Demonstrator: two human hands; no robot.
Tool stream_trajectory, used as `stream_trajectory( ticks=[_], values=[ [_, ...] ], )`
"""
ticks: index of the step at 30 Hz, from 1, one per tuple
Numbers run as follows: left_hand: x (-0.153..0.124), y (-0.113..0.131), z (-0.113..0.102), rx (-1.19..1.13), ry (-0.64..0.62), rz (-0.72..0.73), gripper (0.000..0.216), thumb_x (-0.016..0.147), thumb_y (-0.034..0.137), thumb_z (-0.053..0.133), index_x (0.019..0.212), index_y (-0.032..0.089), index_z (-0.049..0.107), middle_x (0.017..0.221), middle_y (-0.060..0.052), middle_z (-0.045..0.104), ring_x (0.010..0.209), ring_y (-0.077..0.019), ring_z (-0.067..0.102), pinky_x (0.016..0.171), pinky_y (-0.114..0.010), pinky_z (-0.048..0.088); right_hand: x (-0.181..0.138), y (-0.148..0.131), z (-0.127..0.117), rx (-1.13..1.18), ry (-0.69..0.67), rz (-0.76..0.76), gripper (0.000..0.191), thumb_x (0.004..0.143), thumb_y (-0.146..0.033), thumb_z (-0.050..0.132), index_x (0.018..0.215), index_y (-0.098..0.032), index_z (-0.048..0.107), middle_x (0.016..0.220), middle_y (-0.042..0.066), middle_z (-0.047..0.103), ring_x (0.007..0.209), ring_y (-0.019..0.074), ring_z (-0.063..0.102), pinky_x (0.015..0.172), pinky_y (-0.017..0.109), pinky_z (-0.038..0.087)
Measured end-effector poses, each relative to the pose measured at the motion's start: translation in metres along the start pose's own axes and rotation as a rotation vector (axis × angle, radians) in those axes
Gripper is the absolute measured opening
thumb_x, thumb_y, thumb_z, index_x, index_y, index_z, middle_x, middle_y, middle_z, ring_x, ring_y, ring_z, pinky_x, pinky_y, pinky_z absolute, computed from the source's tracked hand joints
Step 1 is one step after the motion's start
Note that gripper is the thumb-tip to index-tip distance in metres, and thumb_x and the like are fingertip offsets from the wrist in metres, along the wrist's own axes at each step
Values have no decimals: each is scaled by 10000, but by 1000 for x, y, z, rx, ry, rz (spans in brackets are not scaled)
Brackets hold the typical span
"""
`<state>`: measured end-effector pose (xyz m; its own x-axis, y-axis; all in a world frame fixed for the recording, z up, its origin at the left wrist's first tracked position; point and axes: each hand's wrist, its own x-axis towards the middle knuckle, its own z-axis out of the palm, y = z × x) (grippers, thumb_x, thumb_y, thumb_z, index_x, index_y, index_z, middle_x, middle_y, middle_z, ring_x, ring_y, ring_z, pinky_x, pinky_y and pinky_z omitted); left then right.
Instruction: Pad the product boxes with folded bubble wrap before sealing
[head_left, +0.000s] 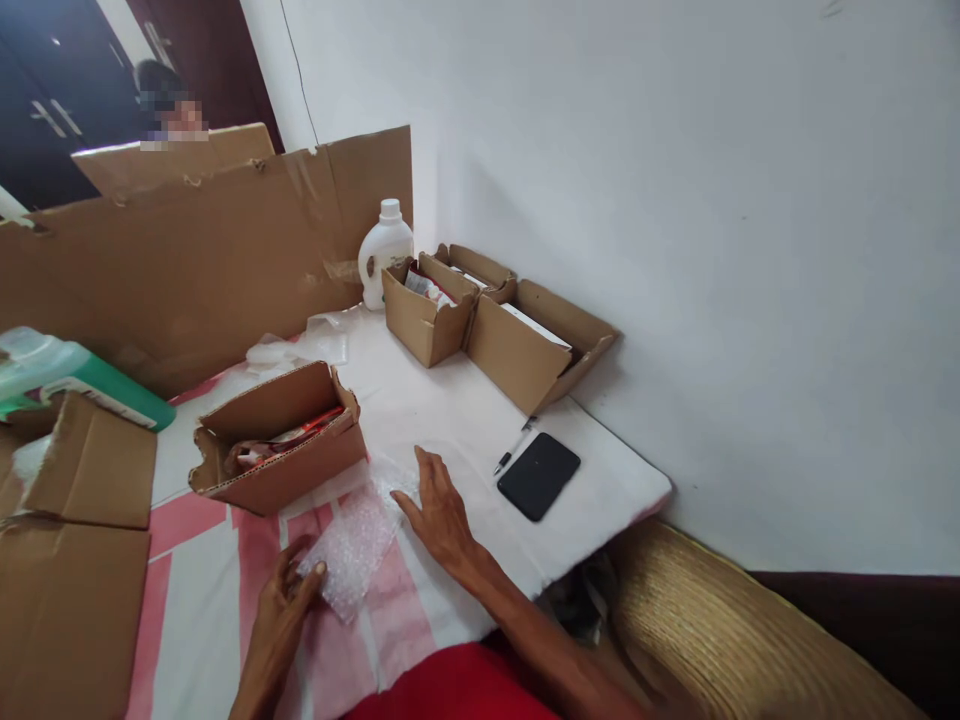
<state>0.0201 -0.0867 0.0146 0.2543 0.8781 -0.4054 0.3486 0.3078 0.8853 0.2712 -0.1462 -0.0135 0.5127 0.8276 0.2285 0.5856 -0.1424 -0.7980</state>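
Head view showed the bubble wrap (358, 540) lying between both hands, its long axis running near-left to far-right. The left hand (285, 597) pinched its near-left corner under the thumb. The right hand (441, 512), fingers spread flat, pressed its far-right edge, just short of the open box (289, 475).

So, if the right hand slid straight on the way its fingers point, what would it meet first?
Bare white tablecloth first; the right hand, resting on clear bubble wrap, seems to pass just right of the near open brown cardboard box, though depth is unclear.
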Motion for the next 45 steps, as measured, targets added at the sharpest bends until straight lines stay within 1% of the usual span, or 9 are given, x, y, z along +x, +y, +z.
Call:
stream_trajectory(
  ticks=[7,11,15,19,23,26,33,37,45],
  values=[
    [-8,1,3,-91,17,-52,897,657,574,846,1403,180,540,1083,-99,775,965,-279,743,845,-344,581,-48,-22,17,-89,-537,-519,582,820,-505,757,1270,-179,584,1170,139,652,1013,298,575,898,433,500],
    [-13,7,12,-207,-38,-108,937,715,601,803,1475,185,448,920,-54,773,863,-252,751,840,-360,587,-63,-14,37,-49,-465,-411,213,907,-198,560,1105,-162,629,981,113,670,892,259,585,816,374,494],
    [-8,6,22,-243,30,-33,823,776,634,728,1427,207,460,1111,-103,747,1013,-278,736,958,-424,564,-60,-6,34,145,-276,-109,174,968,-172,461,1010,-207,626,917,56,668,821,206,609,770,310,482],
    [6,0,32,161,163,361,451,826,483,717,1192,225,660,1154,-103,717,1095,-297,681,1018,-456,517,-52,-2,28,137,-226,38,189,921,-156,542,1092,-199,610,860,28,660,763,200,612,729,305,480],
    [25,-7,39,628,-25,858,352,885,281,611,1224,256,703,1268,-113,699,1224,-311,618,1076,-498,443,-46,3,30,104,-248,81,483,877,-131,635,1343,-190,519,875,25,670,772,207,641,743,318,521],
    [39,-12,40,841,-89,993,364,885,220,577,1225,251,704,1256,-120,705,1193,-307,628,1010,-493,473,-43,1,27,-41,-175,1,563,904,-144,630,1437,-171,450,1075,108,670,952,257,649,837,385,553],
    [50,-1,34,919,-173,1115,331,914,163,516,1174,246,702,1102,-84,757,1002,-252,693,901,-437,528,-46,-18,6,-303,-358,-314,393,870,-407,735,1166,-177,617,1143,121,657,1038,317,572,867,458,511],
    [45,15,31,819,-232,1071,238,963,284,574,1178,260,672,1043,-38,779,952,-207,723,878,-369,563,-43,-21,-4,-219,-447,-213,113,927,-193,622,1039,-182,634,1024,76,699,986,244,620,888,370,476],
    [55,33,52,686,-46,960,384,972,323,578,1343,221,571,1272,-119,680,1191,-247,648,1007,-444,538,-16,-18,-22,-183,-502,109,188,954,-260,600,1125,-184,618,1028,73,705,946,226,653,823,305,454]
  ],
)
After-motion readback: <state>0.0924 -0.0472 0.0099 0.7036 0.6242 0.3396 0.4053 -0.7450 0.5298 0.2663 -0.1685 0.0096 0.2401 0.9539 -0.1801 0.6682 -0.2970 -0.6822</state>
